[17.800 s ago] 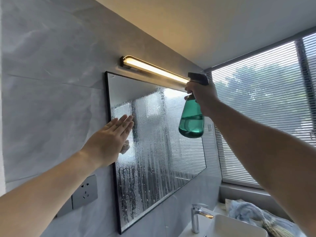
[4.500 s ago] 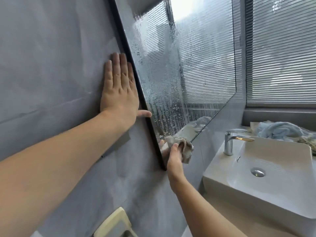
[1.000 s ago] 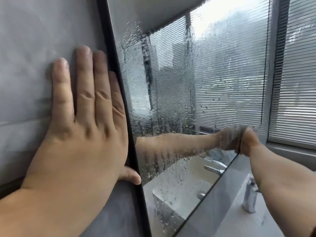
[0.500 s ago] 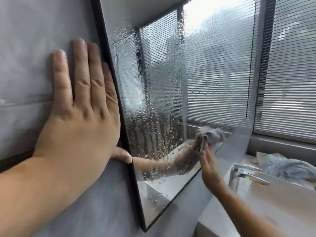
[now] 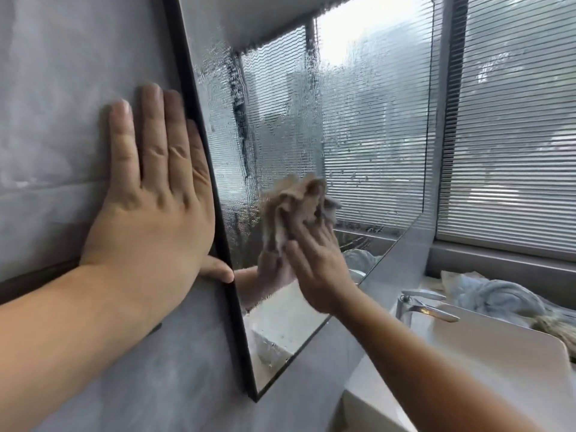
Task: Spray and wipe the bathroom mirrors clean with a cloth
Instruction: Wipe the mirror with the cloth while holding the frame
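The black-framed mirror (image 5: 358, 120) hangs on the grey wall, its glass covered in spray droplets and streaks, with a clearer band along the bottom. My right hand (image 5: 318, 269) presses a crumpled beige cloth (image 5: 299, 204) against the lower middle of the glass. My left hand (image 5: 152, 207) lies flat on the wall just left of the mirror's frame, fingers spread, thumb touching the frame edge. The spray bottle is not in view.
A white basin (image 5: 498, 363) with a chrome tap (image 5: 420, 304) sits below right. Light blue cloths (image 5: 498, 297) are piled on the ledge behind it. A window with closed blinds (image 5: 514, 120) fills the right side.
My right hand has slid the cloth left and upward across the lower glass, from the far right corner a second ago. My left hand stays on the wall.
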`<state>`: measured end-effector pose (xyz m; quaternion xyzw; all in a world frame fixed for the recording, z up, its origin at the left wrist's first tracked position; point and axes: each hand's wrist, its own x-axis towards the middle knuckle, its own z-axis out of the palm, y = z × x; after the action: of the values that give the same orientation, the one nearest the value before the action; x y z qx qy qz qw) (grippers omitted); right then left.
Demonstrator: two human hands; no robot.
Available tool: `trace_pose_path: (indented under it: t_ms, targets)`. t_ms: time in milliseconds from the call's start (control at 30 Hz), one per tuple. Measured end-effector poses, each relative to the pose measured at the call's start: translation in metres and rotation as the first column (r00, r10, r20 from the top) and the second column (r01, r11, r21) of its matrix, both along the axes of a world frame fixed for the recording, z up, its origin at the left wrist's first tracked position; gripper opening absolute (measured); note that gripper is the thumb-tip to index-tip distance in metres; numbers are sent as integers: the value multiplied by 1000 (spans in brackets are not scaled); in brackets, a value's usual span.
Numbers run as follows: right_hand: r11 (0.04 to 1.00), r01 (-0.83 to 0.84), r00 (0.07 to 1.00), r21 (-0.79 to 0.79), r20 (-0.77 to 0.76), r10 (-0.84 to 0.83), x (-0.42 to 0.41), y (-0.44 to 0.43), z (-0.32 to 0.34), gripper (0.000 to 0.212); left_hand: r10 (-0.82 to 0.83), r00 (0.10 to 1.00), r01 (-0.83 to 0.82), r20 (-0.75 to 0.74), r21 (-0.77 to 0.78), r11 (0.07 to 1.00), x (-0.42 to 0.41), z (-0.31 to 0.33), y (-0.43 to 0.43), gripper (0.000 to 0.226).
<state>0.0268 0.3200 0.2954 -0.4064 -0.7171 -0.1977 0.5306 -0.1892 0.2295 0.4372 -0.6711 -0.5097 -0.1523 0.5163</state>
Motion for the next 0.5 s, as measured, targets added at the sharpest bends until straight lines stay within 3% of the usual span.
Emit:
trace_pose_path:
  t_ms: [67,133,167,267,367,500]
  targets:
    - [987,-68,933,-148,-360,10,32,24,10,59,7,1000,-7,9,-9,1000,0,0,-1,164]
    - [962,-191,715,-195,-699,0,70,49,12,62,9,1000,-9,6,-6,1000,-1,-1,-1,164]
    - [951,-221,615,-215,-788,-35,87,59,13,60,5,1000,-5,10,-6,1000,-2,-1,0,164]
    - [904,-256,415,-343,-884,-218,139,98,-3,54,3,1000,-3,19,-13,1000,-1,-1,1,164]
    - [857,-318,272,-405,-905,-327,188,135,-25,59,-26,999,26,36,-7,1000,-3,-3,6,167]
    - [884,-354,52,-304,-951,-306,236,183,-48,45,-67,996,69,58,-26,997,-4,-2,14,175]
